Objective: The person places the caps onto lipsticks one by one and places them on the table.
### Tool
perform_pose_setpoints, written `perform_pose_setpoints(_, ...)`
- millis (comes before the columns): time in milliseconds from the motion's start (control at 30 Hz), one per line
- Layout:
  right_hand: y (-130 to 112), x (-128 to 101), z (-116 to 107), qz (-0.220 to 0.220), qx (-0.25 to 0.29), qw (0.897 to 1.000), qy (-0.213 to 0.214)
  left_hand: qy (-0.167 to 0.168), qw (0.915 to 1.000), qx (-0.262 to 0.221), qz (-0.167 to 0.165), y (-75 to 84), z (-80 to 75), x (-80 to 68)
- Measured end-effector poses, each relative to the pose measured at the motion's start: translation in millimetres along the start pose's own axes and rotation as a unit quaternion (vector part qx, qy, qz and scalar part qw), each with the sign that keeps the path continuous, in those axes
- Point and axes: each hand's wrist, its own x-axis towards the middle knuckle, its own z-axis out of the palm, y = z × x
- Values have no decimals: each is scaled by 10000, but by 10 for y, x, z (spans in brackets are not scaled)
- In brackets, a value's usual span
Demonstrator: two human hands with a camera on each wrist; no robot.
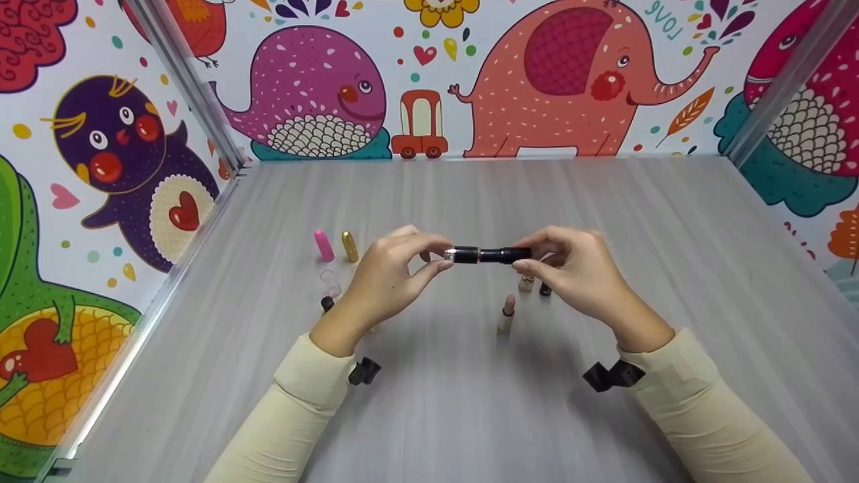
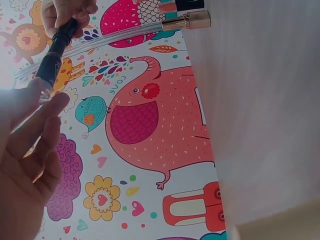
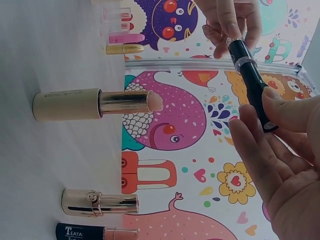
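Both hands, left hand (image 1: pixel 392 272) and right hand (image 1: pixel 570 268), pinch the closed black lipstick (image 1: pixel 488 255) above the uncapped lipstick (image 1: pixel 506 314), cap not yet off.

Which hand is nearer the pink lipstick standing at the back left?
Left. The left hand is just right of the pink lipstick; the right hand is farther right, gripping the black lipstick tube's other end.

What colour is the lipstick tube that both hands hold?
The lipstick tube is black with a silver band, seen best in the right wrist view.

Head camera looks down from above over the table (image 1: pixel 470 416); both wrist cameras sit low and close, sharing the tube (image 1: pixel 488 255).
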Motion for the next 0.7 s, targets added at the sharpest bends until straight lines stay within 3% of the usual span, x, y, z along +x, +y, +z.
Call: perform_pose_setpoints(700,-16,-17,39,-170,151,9993,-289,-226,9994,31,251,71,34,5)
